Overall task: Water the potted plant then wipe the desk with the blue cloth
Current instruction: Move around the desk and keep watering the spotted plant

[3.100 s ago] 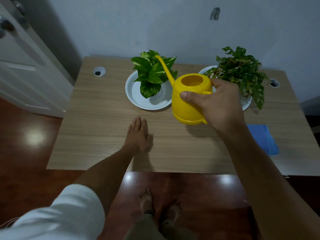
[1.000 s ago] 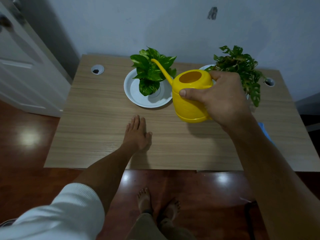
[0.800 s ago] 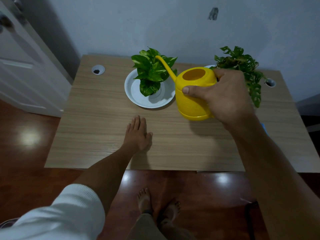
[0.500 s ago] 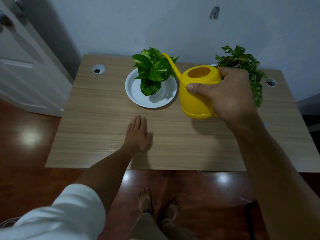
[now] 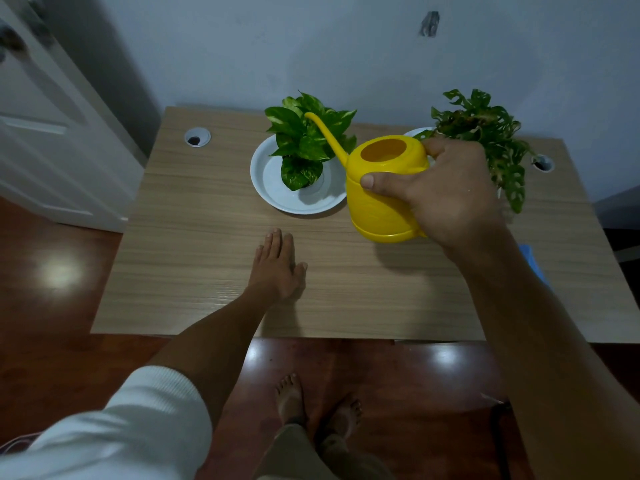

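My right hand (image 5: 443, 195) grips a yellow watering can (image 5: 381, 202), held above the wooden desk (image 5: 194, 237). Its long spout reaches up and left over the leaves of a green potted plant (image 5: 308, 140) that stands on a white saucer (image 5: 270, 181). My left hand (image 5: 277, 268) lies flat on the desk, palm down, fingers together, holding nothing. Behind my right forearm only a sliver of the blue cloth (image 5: 535, 265) shows near the desk's right edge.
A second potted plant (image 5: 485, 133) with cut leaves stands at the back right, right behind my right hand. Cable holes sit at the back left (image 5: 196, 137) and back right (image 5: 543, 163) corners. A white door (image 5: 45, 133) is at the left. My bare feet (image 5: 311, 407) stand below the desk's front edge.
The can shifted slightly right and back over the last second, its spout staying over the left plant's leaves. My left hand has stayed flat in place.
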A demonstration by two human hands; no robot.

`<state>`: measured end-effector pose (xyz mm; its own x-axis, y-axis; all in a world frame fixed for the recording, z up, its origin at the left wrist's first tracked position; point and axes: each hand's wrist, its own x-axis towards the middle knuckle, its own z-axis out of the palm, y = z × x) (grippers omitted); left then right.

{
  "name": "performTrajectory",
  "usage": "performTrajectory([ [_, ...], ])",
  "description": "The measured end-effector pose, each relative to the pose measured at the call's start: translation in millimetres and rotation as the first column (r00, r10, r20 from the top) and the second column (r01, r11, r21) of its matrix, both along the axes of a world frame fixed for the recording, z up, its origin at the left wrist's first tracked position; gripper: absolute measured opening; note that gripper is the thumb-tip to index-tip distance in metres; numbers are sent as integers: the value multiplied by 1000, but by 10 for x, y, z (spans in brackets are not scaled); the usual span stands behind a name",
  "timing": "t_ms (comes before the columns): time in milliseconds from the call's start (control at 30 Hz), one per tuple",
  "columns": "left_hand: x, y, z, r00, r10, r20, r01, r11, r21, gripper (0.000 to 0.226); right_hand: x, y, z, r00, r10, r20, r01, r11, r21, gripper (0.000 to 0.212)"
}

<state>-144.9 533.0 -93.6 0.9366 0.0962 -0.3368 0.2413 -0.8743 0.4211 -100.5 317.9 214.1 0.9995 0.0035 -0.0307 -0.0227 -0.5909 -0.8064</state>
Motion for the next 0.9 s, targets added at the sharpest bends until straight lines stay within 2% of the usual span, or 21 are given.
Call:
performTrajectory([
  [167,0,10,4,1000,-2,0,2,1000,-2,81,-31,45,-16,999,36,-19,-36,999,-8,49],
  [367,-1,0,9,1000,1,0,-1,1000,3,82,-76,28,-24,998,39,-57,-41,998,-41,59],
  [533,-6,4,9,1000,0,2,0,1000,1,82,-112,-21,-21,995,61,-75,-65,996,-56,51],
  [900,-6,6,-1,1000,-9,-6,9,1000,20,81,-103,-48,-11,997,9,-74,-13,998,-62,65],
])
